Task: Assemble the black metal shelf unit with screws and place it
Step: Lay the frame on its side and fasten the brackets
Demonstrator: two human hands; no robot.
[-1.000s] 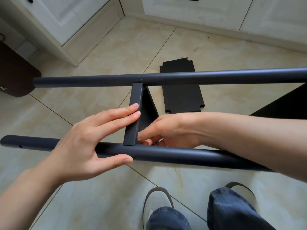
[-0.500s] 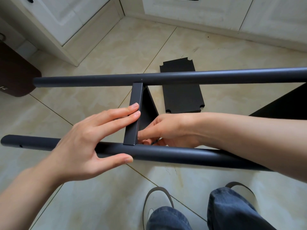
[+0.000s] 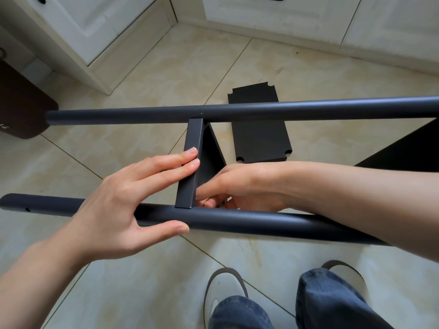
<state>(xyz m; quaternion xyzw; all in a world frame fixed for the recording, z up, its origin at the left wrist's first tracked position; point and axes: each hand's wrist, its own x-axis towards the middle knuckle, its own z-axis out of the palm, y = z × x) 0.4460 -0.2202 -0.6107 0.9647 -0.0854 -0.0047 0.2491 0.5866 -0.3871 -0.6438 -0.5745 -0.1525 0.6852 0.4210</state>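
Two long black metal tubes lie across the view, the far tube [image 3: 285, 110] and the near tube [image 3: 249, 223]. A black shelf panel [image 3: 190, 167] stands edge-on between them. My left hand [image 3: 123, 203] has straight fingers pressed on the panel's edge and the thumb laid along the near tube. My right hand [image 3: 240, 186] reaches behind the panel just above the near tube, fingers curled at the joint; what they pinch is hidden. A loose black shelf plate [image 3: 259, 134] lies flat on the floor beyond.
Beige floor tiles [image 3: 142, 91] run under everything. White cabinets [image 3: 99, 32] line the back and left. A dark brown object [image 3: 21, 110] sits at the left edge. Another black panel [image 3: 408, 148] is at the right edge. My feet in slippers [image 3: 223, 290] are at the bottom.
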